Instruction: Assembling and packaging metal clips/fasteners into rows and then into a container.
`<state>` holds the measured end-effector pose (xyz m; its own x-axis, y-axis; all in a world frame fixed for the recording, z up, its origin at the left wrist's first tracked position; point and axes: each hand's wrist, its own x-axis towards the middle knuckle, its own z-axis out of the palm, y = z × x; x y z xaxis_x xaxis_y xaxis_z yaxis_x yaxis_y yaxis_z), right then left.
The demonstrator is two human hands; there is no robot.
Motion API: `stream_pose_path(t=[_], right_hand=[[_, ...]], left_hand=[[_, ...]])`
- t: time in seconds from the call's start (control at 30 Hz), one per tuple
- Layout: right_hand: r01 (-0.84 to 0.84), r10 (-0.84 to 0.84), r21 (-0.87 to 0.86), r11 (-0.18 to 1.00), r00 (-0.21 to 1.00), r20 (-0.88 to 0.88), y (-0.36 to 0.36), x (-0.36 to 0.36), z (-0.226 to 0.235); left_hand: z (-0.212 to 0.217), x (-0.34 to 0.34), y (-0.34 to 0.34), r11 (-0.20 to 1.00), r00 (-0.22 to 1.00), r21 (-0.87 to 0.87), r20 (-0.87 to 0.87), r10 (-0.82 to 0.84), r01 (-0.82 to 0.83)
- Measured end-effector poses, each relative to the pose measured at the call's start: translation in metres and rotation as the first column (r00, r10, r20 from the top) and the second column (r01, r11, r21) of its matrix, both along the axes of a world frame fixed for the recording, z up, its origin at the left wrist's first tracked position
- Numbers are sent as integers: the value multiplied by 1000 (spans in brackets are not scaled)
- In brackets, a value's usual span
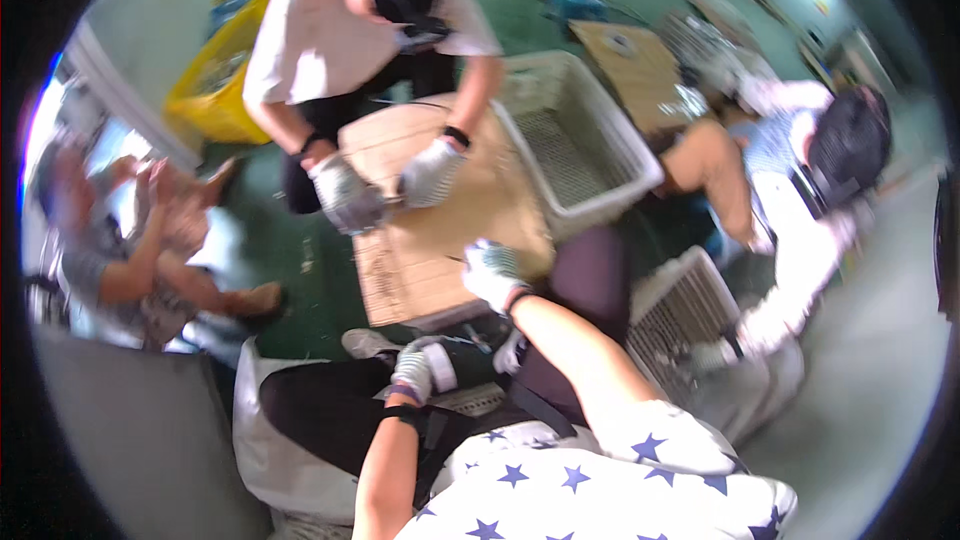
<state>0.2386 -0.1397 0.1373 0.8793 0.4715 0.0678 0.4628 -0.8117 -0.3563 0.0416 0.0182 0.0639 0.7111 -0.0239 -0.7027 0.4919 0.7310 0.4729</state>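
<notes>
A small pale piece [443, 368], blurred, sits low by the lap, clasped in the gloved left hand [415, 370], while the gloved right hand [490, 272] hovers half-curled and seemingly empty over the wooden board [420, 260], probably mid-handling, next needing a steady reach

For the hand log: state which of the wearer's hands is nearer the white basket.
Right. The right hand is raised over the cardboard, just left of the white basket. The left hand sits lower, near the lap, farther from it.
</notes>
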Motion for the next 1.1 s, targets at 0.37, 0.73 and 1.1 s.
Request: stream_pose_path(t=[0.37, 0.73, 1.1], right_hand=[[247, -249, 48, 968, 968, 42, -10, -23, 4], [164, -165, 11, 986, 986, 19, -19, -16, 1], [99, -116, 98, 990, 976, 185, -15, -17, -31]], left_hand=[[-66, -13, 7, 953, 956, 259, 203, -212, 156], [45, 16, -29, 994, 984, 102, -168, 61, -45], [-3, 11, -18, 996, 995, 83, -97, -7, 15]])
